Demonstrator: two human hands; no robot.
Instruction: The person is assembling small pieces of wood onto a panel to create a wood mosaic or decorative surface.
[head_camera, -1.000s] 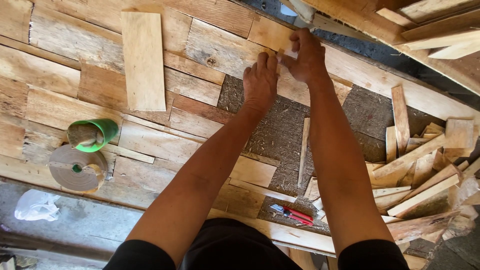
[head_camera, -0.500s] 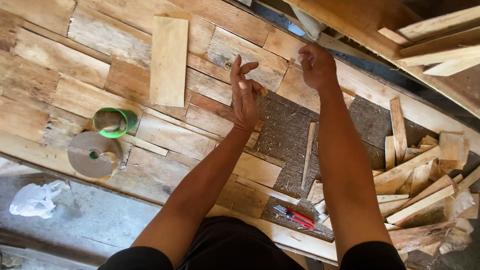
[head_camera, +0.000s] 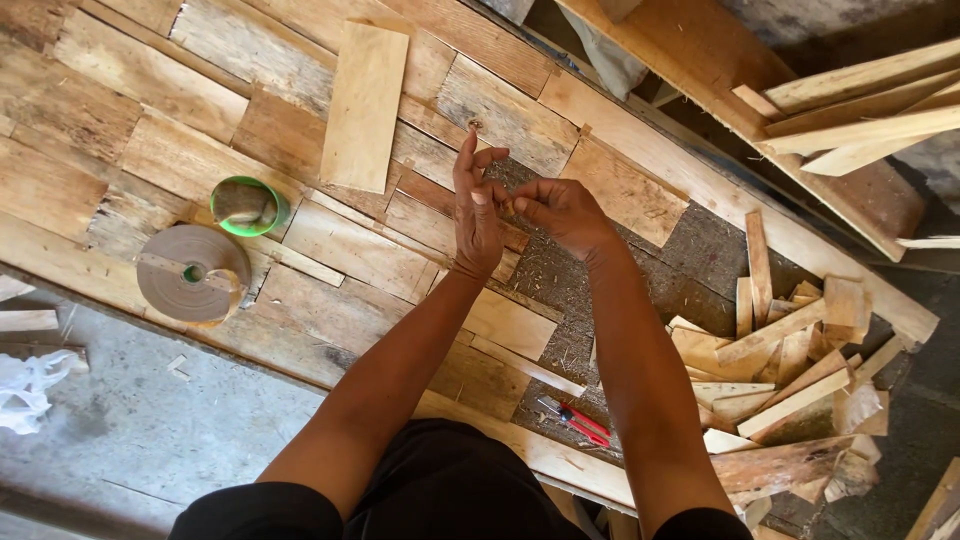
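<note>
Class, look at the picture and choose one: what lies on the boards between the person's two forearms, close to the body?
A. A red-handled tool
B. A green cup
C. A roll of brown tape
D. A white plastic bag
A: the red-handled tool lies on the dark patch between the forearms, while the green cup and the tape roll sit off to the left.

Light: I see even daylight, soft shadows | Glare: none | Focus: sharp centre | Edges: slight wide-angle bending
</note>
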